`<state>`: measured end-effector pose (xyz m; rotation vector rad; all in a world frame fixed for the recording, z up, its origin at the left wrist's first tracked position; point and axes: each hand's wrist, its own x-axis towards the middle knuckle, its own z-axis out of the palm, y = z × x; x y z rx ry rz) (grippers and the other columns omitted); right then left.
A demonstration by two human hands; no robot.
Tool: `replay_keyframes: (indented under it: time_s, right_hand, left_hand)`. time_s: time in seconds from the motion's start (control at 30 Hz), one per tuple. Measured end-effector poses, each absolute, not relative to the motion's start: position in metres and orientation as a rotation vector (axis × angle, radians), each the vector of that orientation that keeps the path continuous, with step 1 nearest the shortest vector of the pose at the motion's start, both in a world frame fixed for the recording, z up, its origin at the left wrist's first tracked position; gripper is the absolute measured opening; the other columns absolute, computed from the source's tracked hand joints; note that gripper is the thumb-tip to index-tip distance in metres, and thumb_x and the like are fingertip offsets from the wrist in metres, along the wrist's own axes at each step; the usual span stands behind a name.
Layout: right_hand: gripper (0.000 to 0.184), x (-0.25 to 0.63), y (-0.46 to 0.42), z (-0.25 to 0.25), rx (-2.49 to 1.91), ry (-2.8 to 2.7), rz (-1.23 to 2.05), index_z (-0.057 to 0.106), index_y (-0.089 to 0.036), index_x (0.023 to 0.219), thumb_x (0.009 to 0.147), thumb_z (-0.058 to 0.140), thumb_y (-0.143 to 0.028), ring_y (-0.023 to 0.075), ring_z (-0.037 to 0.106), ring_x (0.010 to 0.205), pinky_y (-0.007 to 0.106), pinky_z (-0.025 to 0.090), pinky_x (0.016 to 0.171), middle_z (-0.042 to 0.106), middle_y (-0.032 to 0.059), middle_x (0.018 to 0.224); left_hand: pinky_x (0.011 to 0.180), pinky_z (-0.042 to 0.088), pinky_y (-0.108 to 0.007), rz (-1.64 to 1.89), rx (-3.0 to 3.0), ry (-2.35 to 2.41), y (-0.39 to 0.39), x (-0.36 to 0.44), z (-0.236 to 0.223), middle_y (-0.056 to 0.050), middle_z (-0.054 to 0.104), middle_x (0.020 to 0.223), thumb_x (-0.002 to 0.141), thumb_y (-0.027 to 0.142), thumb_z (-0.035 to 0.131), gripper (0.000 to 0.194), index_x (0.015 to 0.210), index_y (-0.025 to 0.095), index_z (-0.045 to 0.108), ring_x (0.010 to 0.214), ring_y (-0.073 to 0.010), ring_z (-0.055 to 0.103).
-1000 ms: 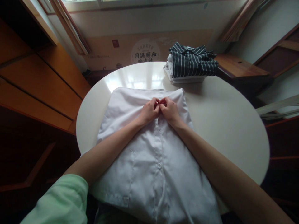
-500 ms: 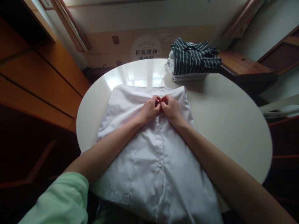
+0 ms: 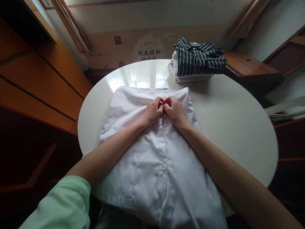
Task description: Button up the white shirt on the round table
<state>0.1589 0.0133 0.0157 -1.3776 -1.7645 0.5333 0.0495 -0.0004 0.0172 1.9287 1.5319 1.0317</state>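
Note:
A white button-up shirt [image 3: 147, 152] lies spread on the table, its button placket running down the middle and its near end hanging over the table edge. At the far part of the placket, my left hand [image 3: 154, 109] and my right hand [image 3: 173, 109] meet with fingertips almost touching. Both hands pinch the placket cloth; whatever sits between the fingertips is hidden by them. A white button [image 3: 163, 167] shows lower on the placket, below my hands. A pocket seam lies left of the placket.
The shirt rests on a white oval table [image 3: 238, 127]. At its far right side stands a stack of folded clothes, topped by a dark striped garment [image 3: 197, 58]. A printed cardboard panel [image 3: 102, 44] is behind the table, wooden cabinets [image 3: 43, 79] at left, a wooden stand [image 3: 252, 65] at right.
Almost nothing differs. Both hands stay pinched at the same spot on the placket, and the shirt keeps its position.

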Motion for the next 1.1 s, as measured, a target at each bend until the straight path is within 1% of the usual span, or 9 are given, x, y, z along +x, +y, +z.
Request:
replay_keyframes:
  time_s: [0.3,0.53,1.1]
  right_hand:
    - [0.009,0.1585,0.0127,0.0157,-1.375,-1.767,0.529,0.050,-0.019,0.069,0.066,0.042,-0.016,0.0172,0.053,0.068,0.031,0.042,0.068,0.059,0.0031,0.071]
    - [0.011,0.1585,0.0122,0.0161,-1.391,-1.780,0.554,0.051,-0.019,0.071,0.067,0.041,-0.017,0.0178,0.053,0.071,0.032,0.041,0.070,0.059,0.0039,0.075]
    - [0.010,0.1587,0.0129,0.0154,-1.371,-1.772,0.546,0.051,-0.019,0.070,0.067,0.042,-0.016,0.0173,0.053,0.068,0.031,0.042,0.068,0.059,0.0034,0.072]
  left_hand:
    - [0.068,0.043,-0.025,1.042,1.918,1.515,-0.0008,0.0489,0.0170,-0.005,0.061,0.079,0.074,0.012,0.046,0.017,0.089,0.013,0.052,0.071,-0.0144,0.056]
    - [0.070,0.043,-0.026,1.048,1.926,1.525,0.0002,0.0484,0.0155,-0.003,0.061,0.080,0.073,0.013,0.045,0.017,0.088,0.016,0.052,0.073,-0.0143,0.056]
    - [0.070,0.043,-0.024,1.028,1.933,1.527,-0.0012,0.0486,0.0173,-0.002,0.061,0.079,0.075,0.013,0.046,0.015,0.089,0.016,0.051,0.072,-0.0129,0.056]
